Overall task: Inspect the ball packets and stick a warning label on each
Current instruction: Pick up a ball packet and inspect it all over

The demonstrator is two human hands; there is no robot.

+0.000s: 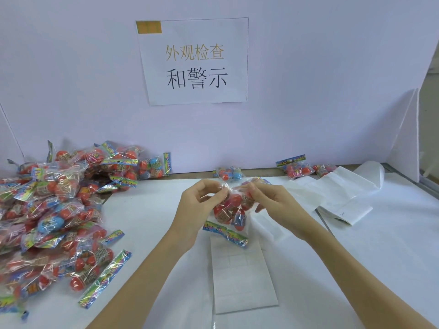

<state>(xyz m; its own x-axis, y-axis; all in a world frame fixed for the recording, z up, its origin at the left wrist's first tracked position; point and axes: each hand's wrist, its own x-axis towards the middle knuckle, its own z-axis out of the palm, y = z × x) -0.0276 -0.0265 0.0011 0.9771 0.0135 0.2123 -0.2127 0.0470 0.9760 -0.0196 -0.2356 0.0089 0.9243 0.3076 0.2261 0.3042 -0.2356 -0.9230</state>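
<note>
A clear ball packet (231,210) with red balls and a colourful header strip hangs above the table's middle, header end down. My left hand (199,200) pinches its upper left edge and my right hand (268,198) grips its upper right edge. Under it lies a white label sheet (242,276), flat on the table. A big heap of ball packets (59,205) fills the left side.
Single packets lie along the back wall (229,173) and at the back right (297,168). Used white backing sheets (342,195) pile up on the right. A paper sign (193,60) hangs on the white partition. A folded white board (403,138) stands at the far right.
</note>
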